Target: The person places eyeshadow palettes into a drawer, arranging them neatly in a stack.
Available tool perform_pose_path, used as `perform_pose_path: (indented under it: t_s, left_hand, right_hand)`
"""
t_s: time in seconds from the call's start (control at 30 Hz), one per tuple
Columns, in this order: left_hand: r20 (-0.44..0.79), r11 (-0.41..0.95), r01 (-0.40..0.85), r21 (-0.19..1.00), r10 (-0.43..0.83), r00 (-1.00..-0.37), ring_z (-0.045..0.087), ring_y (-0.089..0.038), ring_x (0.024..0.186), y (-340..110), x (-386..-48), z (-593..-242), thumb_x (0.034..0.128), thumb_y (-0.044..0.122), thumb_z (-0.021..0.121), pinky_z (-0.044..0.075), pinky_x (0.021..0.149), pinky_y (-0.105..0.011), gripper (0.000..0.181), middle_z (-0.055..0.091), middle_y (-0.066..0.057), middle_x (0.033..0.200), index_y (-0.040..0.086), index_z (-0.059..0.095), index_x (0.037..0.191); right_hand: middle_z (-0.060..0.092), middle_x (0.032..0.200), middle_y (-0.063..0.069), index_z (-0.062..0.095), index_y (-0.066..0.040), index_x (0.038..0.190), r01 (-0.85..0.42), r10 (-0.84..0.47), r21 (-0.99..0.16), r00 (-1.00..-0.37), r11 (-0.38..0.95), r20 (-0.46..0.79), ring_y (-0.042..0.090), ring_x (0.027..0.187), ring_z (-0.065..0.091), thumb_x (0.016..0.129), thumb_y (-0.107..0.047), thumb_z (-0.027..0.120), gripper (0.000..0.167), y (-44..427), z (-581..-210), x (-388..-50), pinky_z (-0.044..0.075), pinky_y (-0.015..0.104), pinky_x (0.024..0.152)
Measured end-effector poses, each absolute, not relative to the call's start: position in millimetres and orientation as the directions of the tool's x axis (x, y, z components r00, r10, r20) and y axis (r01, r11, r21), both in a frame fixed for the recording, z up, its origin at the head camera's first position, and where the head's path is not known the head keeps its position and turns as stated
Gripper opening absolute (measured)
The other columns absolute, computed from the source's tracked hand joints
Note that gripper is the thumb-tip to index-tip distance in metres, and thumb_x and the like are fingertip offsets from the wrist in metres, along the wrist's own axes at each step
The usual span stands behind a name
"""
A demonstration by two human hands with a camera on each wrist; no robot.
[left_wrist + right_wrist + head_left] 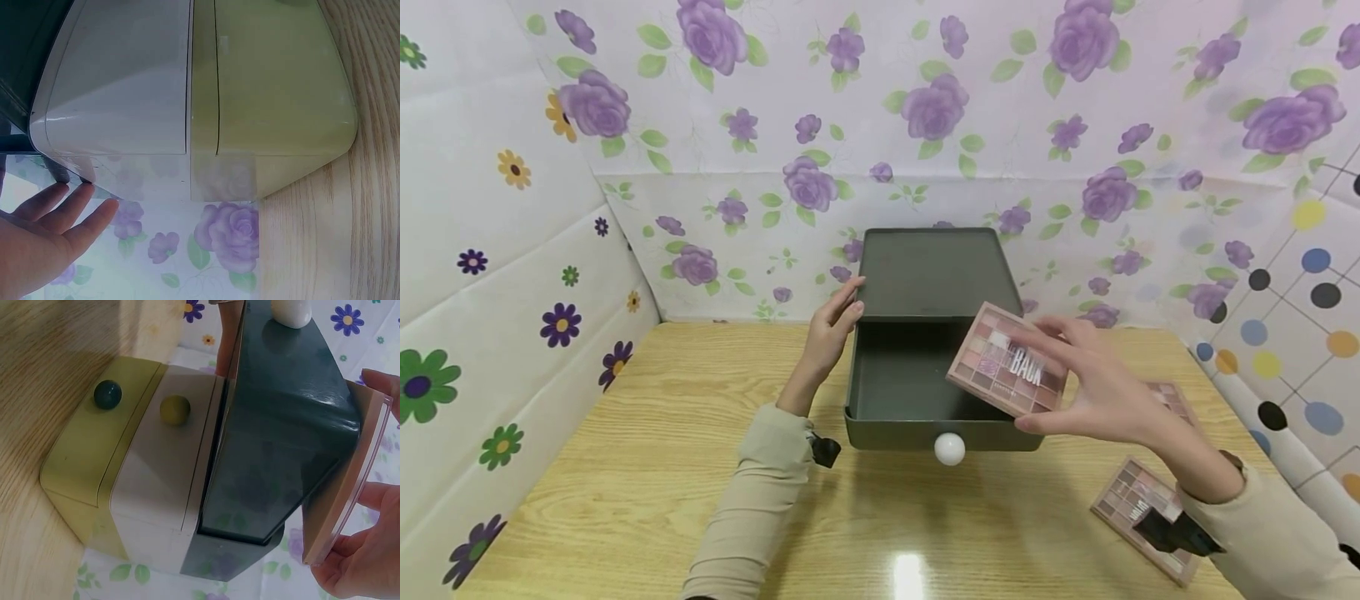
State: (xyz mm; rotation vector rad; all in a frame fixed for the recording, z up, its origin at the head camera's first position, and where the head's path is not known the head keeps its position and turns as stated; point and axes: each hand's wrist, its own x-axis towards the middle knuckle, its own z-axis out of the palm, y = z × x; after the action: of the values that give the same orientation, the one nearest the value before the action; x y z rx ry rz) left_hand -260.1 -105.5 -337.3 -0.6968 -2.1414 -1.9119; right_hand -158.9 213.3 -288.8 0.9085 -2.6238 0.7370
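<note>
A dark green drawer point(910, 375) with a white knob point(950, 448) stands pulled out of the top of a stacked drawer unit point(932, 271). My right hand point(1093, 387) pinches a pink palette point(1007, 358) by its edges, tilted over the drawer's right side. In the right wrist view, the palette point(350, 481) shows edge-on beside the drawer wall point(281, 425). My left hand point(831, 333) rests against the unit's left side, near the top. In the left wrist view its fingers point(78, 215) are spread beside the unit.
Two more palettes lie on the wooden table at the right, one near the front point(1138, 508), the other point(1172, 400) partly behind my right arm. Below the green drawer are a white drawer point(159, 450) and a yellow drawer point(94, 444). Floral cloth point(775, 167) hangs behind.
</note>
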Motion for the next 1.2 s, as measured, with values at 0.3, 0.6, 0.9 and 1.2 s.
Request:
perform_pose_path:
  t_s: [0.3, 0.6, 0.9, 1.2]
  left_hand:
    - [0.44, 0.064, 0.462, 0.885, 0.215, -0.872, 0.026, -0.029, 0.133, -105.1, -260.4, -337.5, 0.0932, 0.012, 0.042, 0.034, 0.095, -0.052, 0.047, 0.023, -0.016, 0.147, -0.001, 0.037, 0.138]
    - [0.461, 0.078, 0.488, 0.869, 0.226, -0.858, 0.026, -0.03, 0.132, -105.5, -259.0, -336.6, 0.0935, 0.013, 0.041, 0.033, 0.095, -0.053, 0.047, 0.024, -0.02, 0.146, -0.002, 0.036, 0.138]
    - [0.445, 0.071, 0.469, 0.88, 0.221, -0.868, 0.025, -0.03, 0.133, -104.6, -257.5, -335.2, 0.0933, 0.011, 0.041, 0.032, 0.096, -0.053, 0.047, 0.024, -0.02, 0.146, -0.002, 0.035, 0.138]
    - [0.453, 0.074, 0.477, 0.876, 0.214, -0.865, 0.026, -0.031, 0.132, -104.4, -256.8, -335.5, 0.0929, 0.011, 0.041, 0.033, 0.095, -0.053, 0.047, 0.025, -0.021, 0.145, -0.003, 0.036, 0.138]
  right_hand:
    - [0.04, 0.127, 0.013, 0.048, -0.019, 0.134, -0.698, -0.596, -0.362, -0.716, 0.618, 0.363, 0.026, 0.11, 0.037, 0.06, -0.041, 0.08, 0.083, 200.5, -289.2, -172.9, 0.035, 0.047, 0.078]
    - [0.041, 0.13, 0.016, 0.048, -0.017, 0.135, -0.754, -0.679, -0.296, -0.657, 0.587, 0.328, 0.028, 0.11, 0.04, 0.061, -0.048, 0.075, 0.085, 186.4, -285.4, -187.6, 0.035, 0.045, 0.081]
    - [0.038, 0.133, 0.013, 0.05, -0.017, 0.133, -0.748, -0.724, -0.364, -0.65, 0.556, 0.231, 0.025, 0.113, 0.039, 0.065, -0.047, 0.074, 0.078, 174.2, -283.6, -198.0, 0.038, 0.041, 0.079]
    - [0.043, 0.129, 0.009, 0.054, -0.017, 0.128, -0.752, -0.785, -0.44, -0.601, 0.492, 0.15, 0.022, 0.11, 0.038, 0.068, -0.044, 0.073, 0.068, 160.5, -286.0, -209.5, 0.037, 0.041, 0.08]
